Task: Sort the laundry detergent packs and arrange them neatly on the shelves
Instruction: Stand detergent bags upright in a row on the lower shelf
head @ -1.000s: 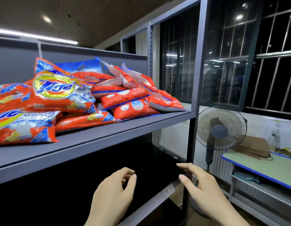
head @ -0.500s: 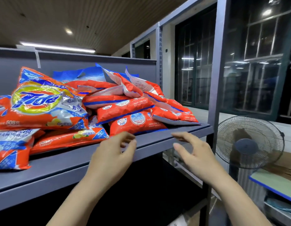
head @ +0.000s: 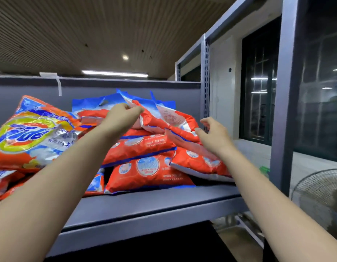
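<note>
A loose heap of orange-red detergent packs lies on the grey shelf [head: 154,203]. A large Tide pack [head: 31,133] tops the left side. Smaller red packs with blue edges [head: 145,171] are stacked at the right. My left hand [head: 120,118] reaches over the heap and pinches the upper edge of the topmost red and blue pack [head: 160,116]. My right hand [head: 213,135] hovers with fingers spread just right of that pack, touching or almost touching its lower right corner. Packs at the back are partly hidden.
A grey back panel [head: 107,89] closes the shelf behind the heap. Upright steel posts [head: 285,91] frame the right end. A standing fan [head: 320,197] is beyond the post at lower right. The front strip of the shelf is bare.
Both hands rose from the shelf's front edge up onto the heap. The left hand has closed on the top pack's edge. The view has moved closer and higher.
</note>
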`<state>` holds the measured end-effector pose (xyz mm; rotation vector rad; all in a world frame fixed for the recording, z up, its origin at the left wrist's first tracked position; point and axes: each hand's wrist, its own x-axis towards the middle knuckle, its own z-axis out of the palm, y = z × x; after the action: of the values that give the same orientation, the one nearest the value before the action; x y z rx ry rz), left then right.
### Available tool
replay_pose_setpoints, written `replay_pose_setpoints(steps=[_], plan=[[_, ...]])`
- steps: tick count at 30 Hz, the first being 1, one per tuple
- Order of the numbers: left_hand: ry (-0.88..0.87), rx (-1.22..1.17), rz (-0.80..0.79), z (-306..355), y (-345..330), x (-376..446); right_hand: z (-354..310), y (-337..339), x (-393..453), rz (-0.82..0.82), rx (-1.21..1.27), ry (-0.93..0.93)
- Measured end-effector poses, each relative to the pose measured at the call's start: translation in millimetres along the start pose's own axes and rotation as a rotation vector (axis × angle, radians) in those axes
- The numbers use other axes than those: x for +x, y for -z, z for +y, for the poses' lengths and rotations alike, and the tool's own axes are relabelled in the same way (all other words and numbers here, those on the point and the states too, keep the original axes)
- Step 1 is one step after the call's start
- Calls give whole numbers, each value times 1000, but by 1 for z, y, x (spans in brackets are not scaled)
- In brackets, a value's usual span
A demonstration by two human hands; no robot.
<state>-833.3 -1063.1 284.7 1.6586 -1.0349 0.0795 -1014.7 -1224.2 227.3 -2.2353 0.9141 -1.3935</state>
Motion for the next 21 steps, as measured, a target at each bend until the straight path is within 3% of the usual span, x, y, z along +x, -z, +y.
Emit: replay_pose_setpoints(steps=[8, 12, 15, 21], plan=[[264, 62, 136, -4, -39, 62, 17, -32, 62, -192, -59, -105], [365, 268, 108, -5, -56, 71, 14, -38, 76, -241, -151, -200], [327, 387, 169, -5, -67, 72, 14, -42, 81, -223, -154, -207], [78, 265, 330, -6, -76, 57, 17, -42, 76, -42, -72, -192]])
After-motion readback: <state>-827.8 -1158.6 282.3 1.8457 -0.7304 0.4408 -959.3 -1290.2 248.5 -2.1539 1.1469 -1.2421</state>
